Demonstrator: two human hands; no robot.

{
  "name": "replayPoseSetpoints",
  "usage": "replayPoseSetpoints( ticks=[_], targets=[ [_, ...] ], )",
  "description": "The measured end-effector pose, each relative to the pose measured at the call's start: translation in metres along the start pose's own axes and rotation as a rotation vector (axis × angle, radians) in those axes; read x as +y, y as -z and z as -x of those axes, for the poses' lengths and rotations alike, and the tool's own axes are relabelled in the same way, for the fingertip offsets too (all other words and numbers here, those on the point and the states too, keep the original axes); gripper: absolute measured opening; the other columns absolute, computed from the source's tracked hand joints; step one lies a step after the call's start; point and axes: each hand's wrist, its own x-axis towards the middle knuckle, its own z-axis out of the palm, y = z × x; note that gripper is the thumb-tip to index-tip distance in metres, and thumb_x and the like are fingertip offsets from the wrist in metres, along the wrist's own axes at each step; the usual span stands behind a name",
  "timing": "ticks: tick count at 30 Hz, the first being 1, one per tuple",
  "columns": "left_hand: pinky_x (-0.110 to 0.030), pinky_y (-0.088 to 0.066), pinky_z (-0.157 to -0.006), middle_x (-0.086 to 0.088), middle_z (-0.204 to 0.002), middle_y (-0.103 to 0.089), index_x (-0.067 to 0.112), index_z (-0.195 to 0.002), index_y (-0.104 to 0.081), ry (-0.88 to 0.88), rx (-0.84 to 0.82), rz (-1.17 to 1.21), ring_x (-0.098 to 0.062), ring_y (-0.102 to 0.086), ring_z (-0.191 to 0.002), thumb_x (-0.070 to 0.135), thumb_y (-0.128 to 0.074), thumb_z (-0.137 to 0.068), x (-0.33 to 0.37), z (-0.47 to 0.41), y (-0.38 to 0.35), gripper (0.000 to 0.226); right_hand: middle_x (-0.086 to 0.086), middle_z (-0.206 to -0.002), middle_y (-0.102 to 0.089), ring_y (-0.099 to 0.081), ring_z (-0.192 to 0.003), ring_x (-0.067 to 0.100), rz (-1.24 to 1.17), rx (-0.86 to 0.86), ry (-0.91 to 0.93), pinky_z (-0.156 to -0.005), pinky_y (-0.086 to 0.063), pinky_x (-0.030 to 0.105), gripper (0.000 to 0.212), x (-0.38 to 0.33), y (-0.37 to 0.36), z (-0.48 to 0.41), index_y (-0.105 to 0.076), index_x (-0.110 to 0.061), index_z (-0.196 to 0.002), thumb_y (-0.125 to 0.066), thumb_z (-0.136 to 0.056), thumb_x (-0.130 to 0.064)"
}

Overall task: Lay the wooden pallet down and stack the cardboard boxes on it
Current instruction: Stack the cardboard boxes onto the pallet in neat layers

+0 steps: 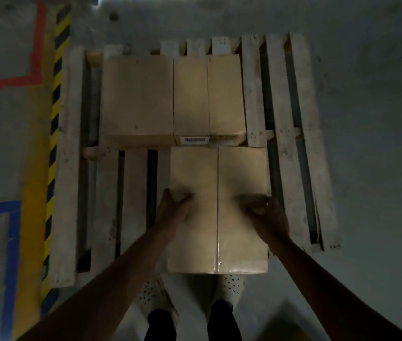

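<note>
A pale wooden pallet (pixel 281 143) lies flat on the grey floor. Two cardboard boxes stand side by side on its far half: a plain one (pixel 137 102) at the left and one with a centre seam and a barcode label (pixel 208 99) at the right. A third taped cardboard box (pixel 217 173) is above the pallet's near right part, right in front of them. My left hand (pixel 174 209) grips its left side and my right hand (pixel 267 214) grips its right side, thumbs on top. Whether this box rests on the slats is hidden.
A yellow and black hazard stripe (pixel 56 134) runs along the pallet's left edge, with red tape (pixel 37 45) and blue tape (pixel 12 230) marks beyond it. My feet (pixel 190 323) stand at the pallet's near edge. Bare slats show at the left front and right.
</note>
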Motion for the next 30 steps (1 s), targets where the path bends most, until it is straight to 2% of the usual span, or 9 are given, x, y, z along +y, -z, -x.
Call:
replayPoseSetpoints(
  ticks=[2,6,8,10,12,15,19,27,30],
  targets=[
    [-0.040,-0.059,-0.075,-0.005,-0.110,-0.065,0.018,-0.128,-0.052,-0.006,0.000,0.004,-0.020,-0.067,-0.089,0.032,-0.076,-0.082,-0.009,-0.023,-0.004,0.054,-0.003,-0.109,-0.067,-0.067,-0.097,0.018,-0.018,-0.014,0.009,-0.079,-0.061,0.045,0.105,-0.002,-0.014,-0.014,-0.058,-0.024,-0.122,-0.050,-0.049,-0.100],
    [-0.030,-0.055,-0.060,-0.005,-0.103,-0.066,0.016,-0.121,-0.052,0.011,0.026,0.008,-0.019,-0.066,-0.079,0.034,-0.078,-0.077,-0.019,-0.057,-0.012,0.054,0.003,-0.112,-0.067,-0.066,-0.098,0.024,0.028,0.017,-0.020,-0.083,-0.059,0.049,0.067,-0.019,-0.024,-0.030,-0.055,-0.015,-0.125,-0.074,-0.077,-0.058],
    [-0.026,-0.050,-0.055,-0.002,-0.101,-0.064,0.017,-0.122,-0.050,0.026,0.005,-0.002,-0.016,-0.065,-0.079,0.029,-0.075,-0.084,-0.022,-0.070,-0.014,0.047,0.001,-0.110,-0.068,-0.067,-0.097,0.023,0.017,0.006,-0.002,-0.083,-0.059,0.049,0.083,-0.011,-0.031,-0.049,-0.056,-0.020,-0.123,-0.069,-0.065,-0.078],
    [-0.024,-0.049,-0.050,-0.004,-0.106,-0.064,0.015,-0.125,-0.049,0.031,-0.014,0.003,-0.016,-0.065,-0.079,0.027,-0.074,-0.085,-0.025,-0.082,-0.017,0.048,-0.002,-0.105,-0.069,-0.067,-0.094,0.019,0.025,0.010,0.027,-0.081,-0.059,0.048,0.109,0.012,-0.044,-0.079,-0.059,-0.026,-0.120,-0.042,-0.046,-0.104],
    [-0.023,-0.049,-0.048,-0.008,-0.111,-0.065,0.012,-0.129,-0.049,0.023,-0.009,0.015,-0.017,-0.066,-0.080,0.026,-0.075,-0.085,-0.025,-0.092,-0.020,0.053,-0.003,-0.104,-0.069,-0.067,-0.093,0.019,0.031,0.008,0.016,-0.081,-0.059,0.046,0.116,0.017,-0.047,-0.092,-0.058,-0.027,-0.120,-0.036,-0.040,-0.107],
    [-0.026,-0.050,-0.057,-0.009,-0.117,-0.063,0.012,-0.132,-0.047,0.028,-0.014,0.026,-0.021,-0.065,-0.088,0.027,-0.076,-0.084,-0.023,-0.103,-0.022,0.058,0.001,-0.106,-0.068,-0.067,-0.094,0.021,0.036,-0.020,0.003,-0.082,-0.059,0.047,0.090,-0.014,-0.036,-0.083,-0.056,-0.020,-0.124,-0.064,-0.060,-0.082],
    [-0.026,-0.049,-0.060,-0.010,-0.121,-0.061,0.011,-0.136,-0.044,0.041,-0.024,0.045,-0.022,-0.063,-0.092,0.024,-0.075,-0.085,-0.021,-0.116,-0.022,0.060,0.006,-0.115,-0.067,-0.066,-0.102,0.024,0.030,-0.025,-0.007,-0.088,-0.058,0.047,0.065,-0.034,-0.033,-0.084,-0.053,-0.013,-0.130,-0.076,-0.081,-0.049],
    [-0.038,-0.057,-0.082,-0.010,-0.124,-0.060,0.011,-0.138,-0.043,0.075,-0.029,0.014,-0.028,-0.063,-0.106,0.024,-0.074,-0.085,-0.018,-0.134,-0.021,0.062,0.011,-0.122,-0.063,-0.063,-0.107,0.028,0.043,-0.034,-0.011,-0.092,-0.056,0.048,0.058,-0.042,-0.036,-0.098,-0.048,-0.009,-0.135,-0.072,-0.090,-0.036],
    [-0.032,-0.057,-0.071,-0.009,-0.121,-0.063,0.011,-0.133,-0.050,0.062,-0.038,-0.001,-0.026,-0.066,-0.102,0.030,-0.076,-0.082,-0.016,-0.138,-0.023,0.061,0.012,-0.122,-0.064,-0.064,-0.104,0.027,0.077,-0.026,0.003,-0.089,-0.057,0.046,0.057,-0.043,-0.035,-0.103,-0.048,-0.008,-0.135,-0.070,-0.091,-0.037]
  ],
)
